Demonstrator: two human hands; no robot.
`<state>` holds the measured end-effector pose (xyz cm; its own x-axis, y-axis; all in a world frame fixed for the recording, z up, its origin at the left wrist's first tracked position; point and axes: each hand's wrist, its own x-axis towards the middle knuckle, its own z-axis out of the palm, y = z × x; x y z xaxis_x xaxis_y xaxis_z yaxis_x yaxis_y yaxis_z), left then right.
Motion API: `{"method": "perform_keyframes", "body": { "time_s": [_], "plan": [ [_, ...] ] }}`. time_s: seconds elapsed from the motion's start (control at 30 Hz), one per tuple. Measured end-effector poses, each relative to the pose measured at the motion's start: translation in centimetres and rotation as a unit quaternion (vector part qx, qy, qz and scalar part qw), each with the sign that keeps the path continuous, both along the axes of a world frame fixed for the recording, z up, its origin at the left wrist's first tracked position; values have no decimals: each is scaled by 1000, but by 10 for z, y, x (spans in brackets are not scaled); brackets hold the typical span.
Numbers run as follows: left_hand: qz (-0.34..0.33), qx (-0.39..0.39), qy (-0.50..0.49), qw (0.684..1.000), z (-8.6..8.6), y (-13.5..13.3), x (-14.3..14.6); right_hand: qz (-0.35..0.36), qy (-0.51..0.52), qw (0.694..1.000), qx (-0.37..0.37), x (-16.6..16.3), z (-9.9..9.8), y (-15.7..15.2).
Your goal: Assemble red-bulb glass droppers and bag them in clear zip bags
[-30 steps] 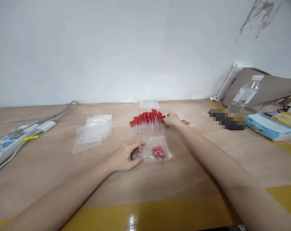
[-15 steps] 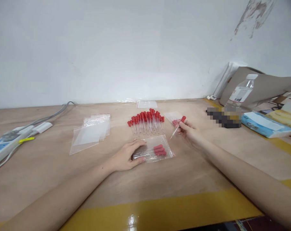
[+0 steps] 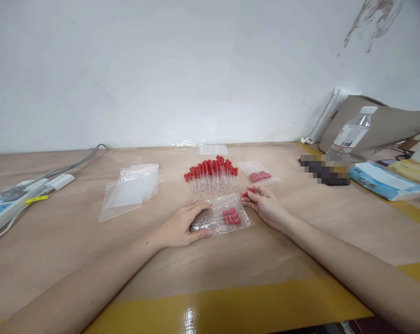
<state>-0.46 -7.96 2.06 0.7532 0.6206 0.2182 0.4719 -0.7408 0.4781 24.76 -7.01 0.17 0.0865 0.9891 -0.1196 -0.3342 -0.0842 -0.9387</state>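
Note:
My left hand (image 3: 182, 227) lies curled over the left end of a clear zip bag (image 3: 224, 217) that holds a few red-capped droppers. At the bag's right top corner, my right hand (image 3: 265, 204) pinches one dropper (image 3: 248, 191), its red bulb showing above the fingers. A row of several loose red-capped droppers (image 3: 212, 174) lies just behind the bag. To the right of that row rests another small bag with droppers inside (image 3: 258, 174).
A stack of empty zip bags (image 3: 131, 191) lies to the left, one more bag (image 3: 212, 149) by the wall. A power strip with cables (image 3: 11, 199) sits far left. At right stand a water bottle (image 3: 351, 132), a cardboard sheet (image 3: 387, 123) and a tissue pack (image 3: 384, 181).
My right hand lifted one dropper from the row's right end and carried it toward me, down to the open bag. My left hand stayed on the bag.

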Motion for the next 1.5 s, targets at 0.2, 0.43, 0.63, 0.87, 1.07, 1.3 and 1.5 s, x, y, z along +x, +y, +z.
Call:
{"method": "perform_keyframes", "body": {
  "time_s": [0.2,0.43,0.63,0.87,1.07,1.3,1.5],
  "plan": [
    [-2,-2,1,1000,0,0,1,33,-121,991,56,-3,-2,-4],
    [-7,9,0,1000,0,1,1,4,-269,957,113,-10,-5,-3],
    [-3,11,7,1000,1,1,2,34,-307,946,94,-8,-6,-1],
    [-3,11,0,1000,-1,1,1,16,-340,937,81,-4,-12,2],
    [-4,9,-1,1000,-1,1,1,134,-256,953,89,-5,-3,-5],
    [-2,10,0,1000,0,1,1,183,-229,954,57,-4,6,-7],
    [-4,9,2,1000,-1,1,1,126,-228,966,3,-5,9,-8]
  ]
}}
